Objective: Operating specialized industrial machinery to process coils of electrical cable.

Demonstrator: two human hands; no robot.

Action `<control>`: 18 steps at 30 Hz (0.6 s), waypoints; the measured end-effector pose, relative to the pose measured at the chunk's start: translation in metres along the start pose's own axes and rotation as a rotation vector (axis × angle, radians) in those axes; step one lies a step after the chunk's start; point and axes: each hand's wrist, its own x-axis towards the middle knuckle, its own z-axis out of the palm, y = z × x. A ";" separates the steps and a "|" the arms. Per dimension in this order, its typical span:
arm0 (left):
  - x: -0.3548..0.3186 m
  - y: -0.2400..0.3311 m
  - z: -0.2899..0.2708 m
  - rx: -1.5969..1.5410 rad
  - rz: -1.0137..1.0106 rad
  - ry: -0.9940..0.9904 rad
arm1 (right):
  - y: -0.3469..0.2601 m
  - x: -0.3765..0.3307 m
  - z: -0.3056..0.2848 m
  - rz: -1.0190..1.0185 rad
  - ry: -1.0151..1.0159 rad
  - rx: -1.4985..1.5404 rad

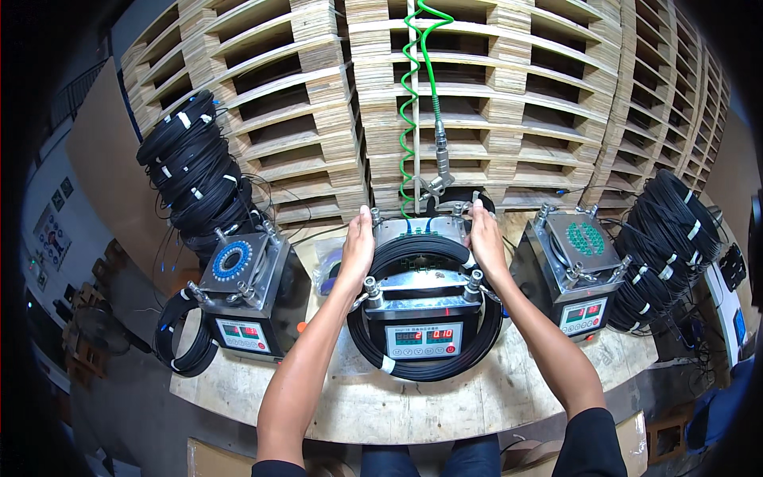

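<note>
I have my left hand (pixel 358 242) and right hand (pixel 485 238) loosely curled on either side of the black cable coil (pixel 425 370) draped around the middle machine (pixel 424 314) on the tabletop (pixel 381 405).

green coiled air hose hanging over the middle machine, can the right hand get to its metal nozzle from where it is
Probably yes: the metal nozzle of the green coiled air hose hangs just above and left of the right hand, with open space between them.
</note>
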 end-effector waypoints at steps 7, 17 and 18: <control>-0.007 0.009 0.002 -0.047 -0.042 -0.045 | 0.001 0.003 -0.002 0.035 -0.071 0.044; -0.014 0.017 0.000 -0.096 -0.032 -0.077 | -0.005 -0.001 -0.005 0.102 -0.063 0.136; -0.013 0.017 0.000 -0.095 -0.054 -0.084 | -0.003 -0.001 -0.005 0.071 -0.049 0.077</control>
